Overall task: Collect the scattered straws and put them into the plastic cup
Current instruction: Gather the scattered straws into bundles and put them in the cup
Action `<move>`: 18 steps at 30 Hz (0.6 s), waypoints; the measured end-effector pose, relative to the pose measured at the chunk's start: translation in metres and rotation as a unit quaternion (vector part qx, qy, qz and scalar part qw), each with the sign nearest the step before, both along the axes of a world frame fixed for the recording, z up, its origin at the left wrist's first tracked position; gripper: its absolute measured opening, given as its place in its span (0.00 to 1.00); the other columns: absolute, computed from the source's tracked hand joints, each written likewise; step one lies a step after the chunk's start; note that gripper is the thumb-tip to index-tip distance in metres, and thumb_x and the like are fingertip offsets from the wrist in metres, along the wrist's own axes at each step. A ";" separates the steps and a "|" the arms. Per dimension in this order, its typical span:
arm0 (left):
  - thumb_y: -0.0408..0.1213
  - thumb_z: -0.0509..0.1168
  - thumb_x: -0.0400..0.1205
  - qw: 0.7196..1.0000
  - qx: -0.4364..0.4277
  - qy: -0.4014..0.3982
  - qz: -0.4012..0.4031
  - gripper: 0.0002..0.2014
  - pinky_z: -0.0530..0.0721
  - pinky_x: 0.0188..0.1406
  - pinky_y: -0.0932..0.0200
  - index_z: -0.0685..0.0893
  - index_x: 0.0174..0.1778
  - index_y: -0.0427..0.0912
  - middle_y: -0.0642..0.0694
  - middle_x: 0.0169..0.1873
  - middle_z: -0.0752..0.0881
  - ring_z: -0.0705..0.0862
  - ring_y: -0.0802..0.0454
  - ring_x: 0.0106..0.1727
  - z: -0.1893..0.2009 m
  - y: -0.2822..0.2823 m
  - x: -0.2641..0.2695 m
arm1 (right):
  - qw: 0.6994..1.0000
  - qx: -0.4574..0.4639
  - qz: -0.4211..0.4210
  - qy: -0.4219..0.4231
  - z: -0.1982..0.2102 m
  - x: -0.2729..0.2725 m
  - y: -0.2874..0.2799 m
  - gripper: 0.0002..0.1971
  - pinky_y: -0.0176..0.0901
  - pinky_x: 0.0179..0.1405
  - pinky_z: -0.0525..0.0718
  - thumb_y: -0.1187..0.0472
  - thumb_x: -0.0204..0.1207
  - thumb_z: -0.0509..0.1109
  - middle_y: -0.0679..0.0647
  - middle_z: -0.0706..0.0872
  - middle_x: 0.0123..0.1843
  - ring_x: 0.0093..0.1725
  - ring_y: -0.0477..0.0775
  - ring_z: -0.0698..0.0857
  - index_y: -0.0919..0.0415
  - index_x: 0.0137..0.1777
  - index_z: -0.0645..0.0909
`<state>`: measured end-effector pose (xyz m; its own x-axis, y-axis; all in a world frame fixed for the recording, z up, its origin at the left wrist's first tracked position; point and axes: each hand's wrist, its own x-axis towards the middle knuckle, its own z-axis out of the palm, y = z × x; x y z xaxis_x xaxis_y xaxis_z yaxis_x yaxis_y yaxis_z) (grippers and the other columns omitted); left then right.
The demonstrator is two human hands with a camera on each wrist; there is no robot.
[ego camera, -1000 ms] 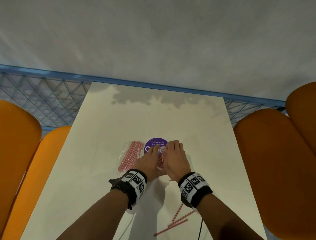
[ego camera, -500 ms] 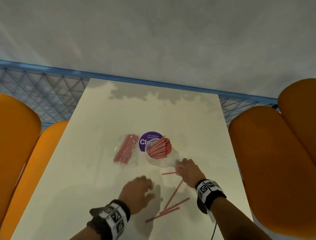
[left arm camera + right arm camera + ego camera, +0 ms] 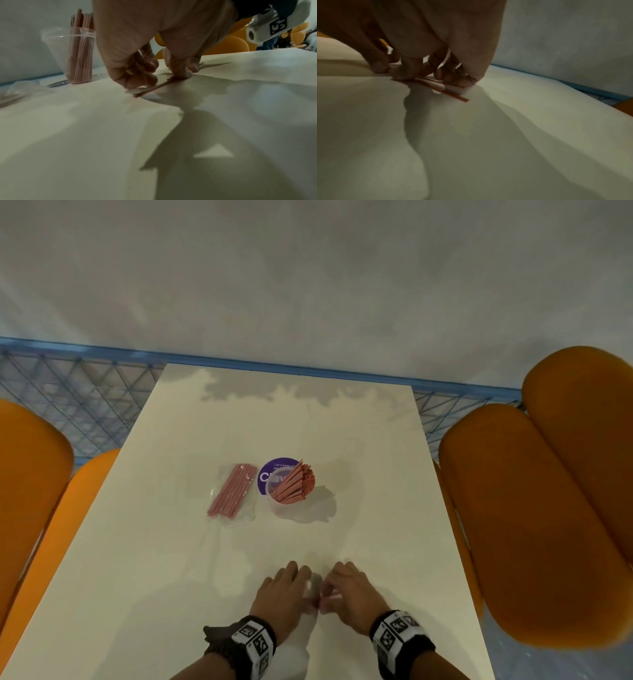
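Table (image 3: pixel 359 446), cream, long axis running away from the person; orange chairs (image 3: pixel 534 508) either side. Cup (image 3: pixel 289 501) stands mid-table, well apart from the hands and straight ahead of them, already packed with straws that lean right. Bag (image 3: pixel 233 494) of straws lies flat just left of the cup. Left hand (image 3: pixel 284 594) and right hand (image 3: pixel 352 594) sit together at the near edge, fingers curled down onto the loose straws (image 3: pixel 436 86), a small bundle lying flat under both hands, long axis roughly left to right across the person. Both hands appear to pinch the bundle, one toward each end; neither is clearly nearer the cup. Judgement: next move is lift, tip upright, carry forward. Hidden: straw count, since the head view shows none of them and fingers cover the middle; whether any strays lie beneath the arms; how much room the cup has left.
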<state>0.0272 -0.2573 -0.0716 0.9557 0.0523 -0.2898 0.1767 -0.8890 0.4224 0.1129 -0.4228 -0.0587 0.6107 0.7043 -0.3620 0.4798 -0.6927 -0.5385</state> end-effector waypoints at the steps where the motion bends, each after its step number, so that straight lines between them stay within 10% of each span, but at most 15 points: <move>1: 0.41 0.66 0.78 1.000 0.017 -0.006 -0.013 0.21 0.75 0.52 0.53 0.71 0.67 0.49 0.50 0.60 0.75 0.77 0.47 0.60 0.000 -0.002 0.002 | 1.000 -0.010 0.003 -0.005 0.000 -0.004 0.002 0.09 0.47 0.57 0.70 0.49 0.72 0.71 0.48 0.78 0.52 0.55 0.51 0.72 0.52 0.46 0.80; 6: 0.37 0.64 0.76 0.998 0.049 0.003 -0.032 0.13 0.76 0.50 0.52 0.76 0.56 0.49 0.50 0.55 0.79 0.78 0.48 0.59 -0.005 -0.001 0.002 | 0.996 -0.077 0.019 -0.049 0.002 -0.018 0.007 0.11 0.51 0.57 0.70 0.53 0.76 0.67 0.55 0.78 0.58 0.61 0.58 0.73 0.57 0.54 0.77; 10: 0.46 0.70 0.58 0.996 0.067 0.002 -0.060 0.14 0.76 0.24 0.63 0.76 0.37 0.55 0.58 0.34 0.79 0.82 0.56 0.35 -0.021 0.004 -0.004 | 0.992 -0.118 0.028 -0.036 0.005 -0.022 0.016 0.08 0.52 0.57 0.71 0.58 0.77 0.67 0.60 0.79 0.57 0.61 0.61 0.74 0.61 0.53 0.77; 18: 0.45 0.55 0.66 0.993 0.089 -0.053 -0.052 0.11 0.74 0.30 0.55 0.72 0.42 0.48 0.50 0.38 0.79 0.70 0.49 0.40 -0.032 0.001 -0.009 | 0.976 -0.194 0.071 -0.073 0.033 -0.033 0.034 0.18 0.57 0.64 0.71 0.72 0.76 0.61 0.69 0.75 0.64 0.64 0.69 0.73 0.68 0.66 0.70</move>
